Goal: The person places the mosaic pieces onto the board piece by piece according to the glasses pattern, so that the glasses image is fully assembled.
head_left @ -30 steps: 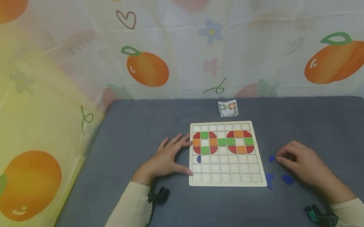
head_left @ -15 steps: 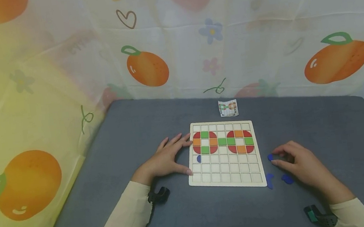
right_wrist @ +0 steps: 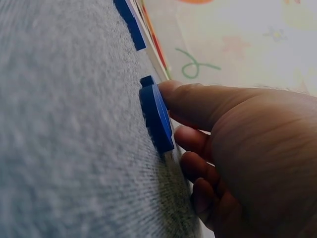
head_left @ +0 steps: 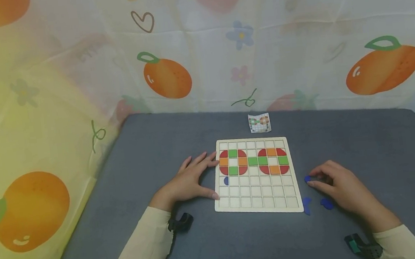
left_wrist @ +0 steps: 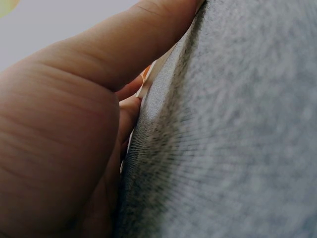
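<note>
A pale square grid board (head_left: 257, 202) lies on the table with red, green and orange tiles in its far half. One blue quarter-round tile (head_left: 226, 181) sits in a cell near its left side. My left hand (head_left: 188, 182) rests spread beside the board, fingertips and thumb touching its left edge; the left wrist view shows the thumb (left_wrist: 148, 29) stretched along the cloth. To the right of the board, my right hand (head_left: 342, 186) pinches a small blue tile (head_left: 307, 178) between thumb and forefinger. That tile is largely hidden in the right wrist view.
More blue tiles (head_left: 326, 204) lie overlapping below my right hand, and others (head_left: 307, 205) lie by the board's near right corner. A small printed card (head_left: 259, 123) with a coloured pattern lies beyond the board. Grey cloth (head_left: 206, 253) covers the table; a fruit-print curtain (head_left: 203, 61) hangs behind.
My right hand has shifted slightly left toward the board, the small blue tile at its fingertips moving with it. The left hand and the board have stayed in place.
</note>
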Demonstrator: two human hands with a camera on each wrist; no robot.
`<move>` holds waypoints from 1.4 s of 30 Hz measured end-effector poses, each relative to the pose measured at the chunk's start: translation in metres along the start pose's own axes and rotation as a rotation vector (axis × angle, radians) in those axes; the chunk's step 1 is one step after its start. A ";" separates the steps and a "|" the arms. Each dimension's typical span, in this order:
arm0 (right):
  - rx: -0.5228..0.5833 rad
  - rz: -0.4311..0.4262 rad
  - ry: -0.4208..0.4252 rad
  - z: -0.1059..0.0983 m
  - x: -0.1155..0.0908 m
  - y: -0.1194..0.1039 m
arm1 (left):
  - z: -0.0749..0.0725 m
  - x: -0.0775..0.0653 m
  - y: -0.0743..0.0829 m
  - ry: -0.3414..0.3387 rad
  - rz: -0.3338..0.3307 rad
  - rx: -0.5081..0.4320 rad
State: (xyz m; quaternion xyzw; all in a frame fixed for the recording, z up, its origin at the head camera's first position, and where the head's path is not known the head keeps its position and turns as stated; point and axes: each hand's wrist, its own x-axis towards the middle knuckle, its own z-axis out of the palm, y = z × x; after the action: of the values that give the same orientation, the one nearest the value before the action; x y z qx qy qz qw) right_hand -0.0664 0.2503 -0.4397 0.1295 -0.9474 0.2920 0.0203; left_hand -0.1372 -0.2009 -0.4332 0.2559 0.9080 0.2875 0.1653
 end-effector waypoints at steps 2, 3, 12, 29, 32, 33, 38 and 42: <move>-0.009 -0.017 0.006 0.001 0.000 0.000 | 0.000 0.000 0.000 -0.003 -0.001 0.002; -0.010 -0.025 0.008 0.002 0.000 0.000 | 0.000 0.000 0.000 -0.003 -0.001 0.002; -0.030 -0.068 0.044 0.004 0.001 0.001 | 0.000 0.000 -0.001 -0.004 0.008 -0.002; 0.066 -0.147 0.047 0.004 0.005 -0.043 | -0.001 -0.002 0.000 -0.002 0.009 -0.004; 0.088 -0.181 0.022 0.009 0.008 -0.056 | 0.000 -0.002 -0.001 0.002 0.007 0.000; 0.100 -0.197 0.014 0.011 0.009 -0.060 | 0.000 -0.002 -0.001 0.004 0.005 0.000; 0.163 -0.272 -0.022 0.022 0.016 -0.078 | 0.001 -0.001 -0.003 0.007 0.005 0.002; 0.179 -0.297 -0.045 0.029 0.023 -0.094 | 0.001 0.000 -0.003 0.004 0.008 0.004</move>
State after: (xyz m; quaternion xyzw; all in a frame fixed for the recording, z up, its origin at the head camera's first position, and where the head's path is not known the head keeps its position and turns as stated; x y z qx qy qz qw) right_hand -0.0632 0.1537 -0.4096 0.2756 -0.8884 0.3659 0.0304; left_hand -0.1378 -0.2027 -0.4360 0.2595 0.9079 0.2868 0.1617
